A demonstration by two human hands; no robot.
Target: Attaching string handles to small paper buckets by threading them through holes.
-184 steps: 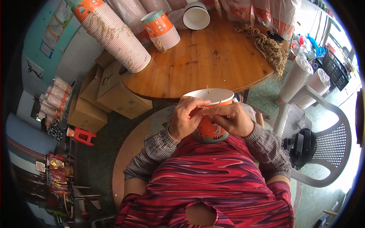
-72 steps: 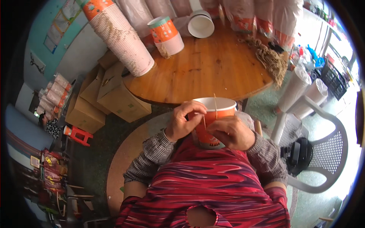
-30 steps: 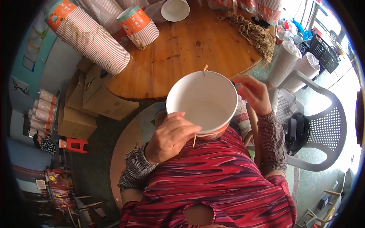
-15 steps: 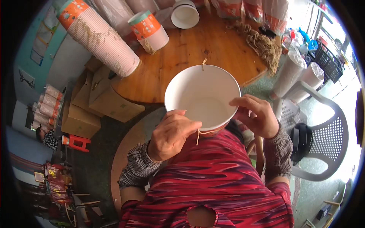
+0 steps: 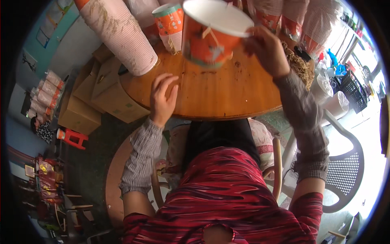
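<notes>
My right hand point(image 5: 267, 51) pinches the right rim of a large orange paper bucket point(image 5: 203, 46) with a white inside. The bucket hangs over the far part of the wooden table point(image 5: 231, 97), slightly blurred, its outer side toward me. A short tie of twine point(image 5: 208, 32) shows near its rim. My left hand point(image 5: 163, 97) hovers over the table's near left part, fingers apart and holding nothing. To the left leans a tall stack of paper buckets point(image 5: 118, 38) with twine strands on it. A shorter orange bucket stack point(image 5: 168, 22) stands left of the held bucket.
A bundle of twine point(image 5: 301, 67) lies at the table's right edge. Bagged bucket stacks point(image 5: 321, 20) line the back. Cardboard boxes point(image 5: 115, 99) sit left of the table, a red stool point(image 5: 76, 138) farther left. A grey plastic chair point(image 5: 349, 166) stands at the right.
The bucket has gone from close to my body up and forward over the table. My left hand has let go of it and moved left; my right still grips the rim.
</notes>
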